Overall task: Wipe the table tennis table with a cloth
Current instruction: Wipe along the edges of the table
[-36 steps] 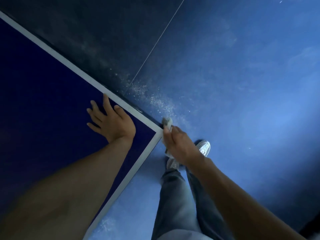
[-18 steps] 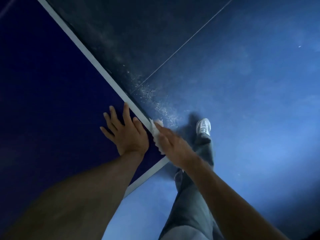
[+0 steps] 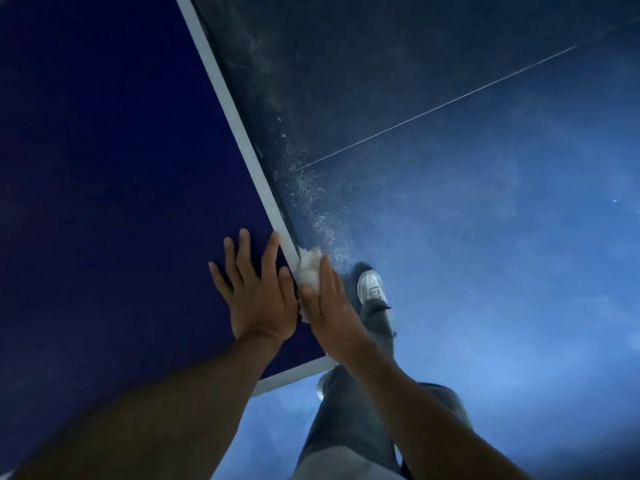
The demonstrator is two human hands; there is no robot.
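The dark blue table tennis table (image 3: 104, 168) fills the left of the head view, its white border line running along the right side edge and the near end. My left hand (image 3: 256, 292) rests flat on the tabletop near the corner, fingers spread. My right hand (image 3: 329, 313) presses a crumpled white cloth (image 3: 308, 268) against the table's side edge, with straight fingers over the cloth. Part of the cloth is hidden under my right hand.
A blue floor (image 3: 485, 237) lies to the right of the table, with pale dust specks (image 3: 311, 199) scattered beside the edge and a thin line across it. My grey trouser legs and a white shoe (image 3: 372, 285) stand just right of the corner.
My right hand has slid the cloth from the table's corner up along the side edge. My left hand stays flat on the top, and my view has turned.
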